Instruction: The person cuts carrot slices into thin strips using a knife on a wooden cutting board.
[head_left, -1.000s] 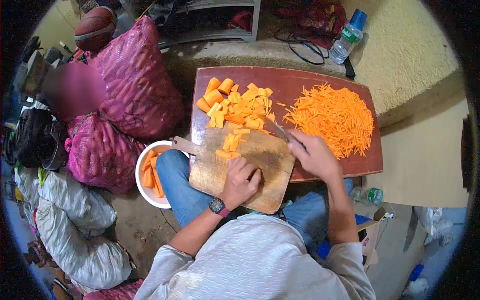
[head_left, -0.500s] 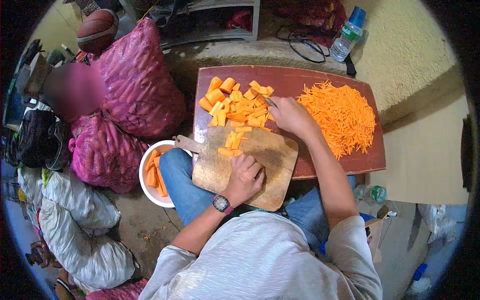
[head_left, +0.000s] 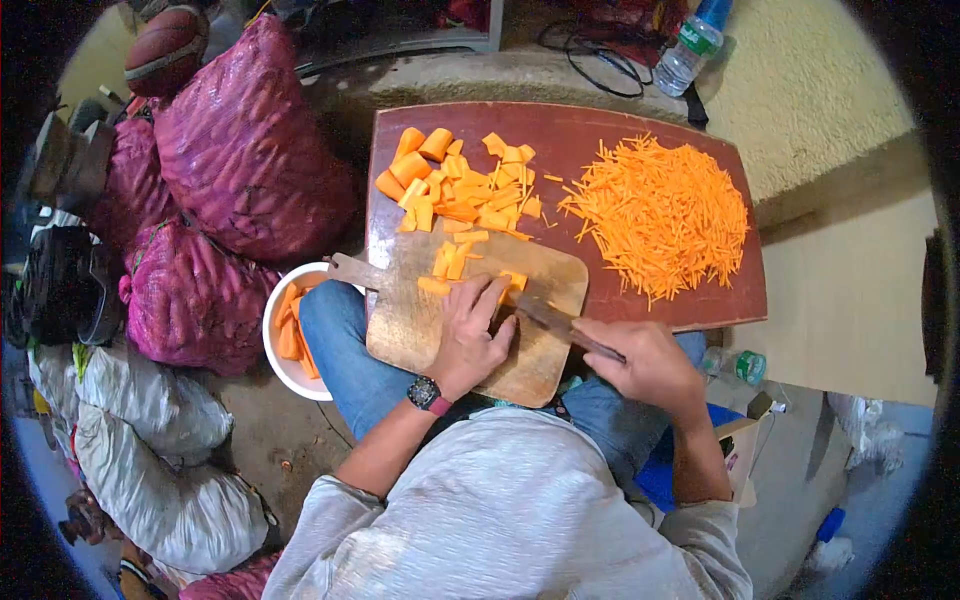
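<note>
My right hand (head_left: pixel 650 365) grips a knife (head_left: pixel 548 318) by its handle, right of the wooden cutting board (head_left: pixel 400 335). The blade points left over the board, its tip end beside a cut carrot piece (head_left: pixel 514 281). My left hand (head_left: pixel 472 330), with a watch on the wrist, lies on the board with thumb and fingers apart. Its fingertips reach that piece and the blade; the exact contact is hidden. More carrot pieces (head_left: pixel 452 260) lie on the board just beyond. A heap of carrot chunks (head_left: pixel 470 190) sits behind the board on the red table (head_left: pixel 560 140).
Shredded carrot (head_left: pixel 660 220) is piled at the table's right. A white basin (head_left: pixel 292 375) with peeled carrots stands left of my knee. Pink mesh sacks (head_left: pixel 250 150) and white sacks (head_left: pixel 160 490) fill the left side. A water bottle (head_left: pixel 682 62) stands on the back ledge.
My right hand has brought the knife from the chunk heap down toward me, over the board. A carrot piece now lies by the blade. My left fingers have stretched forward. The view has shifted slightly.
</note>
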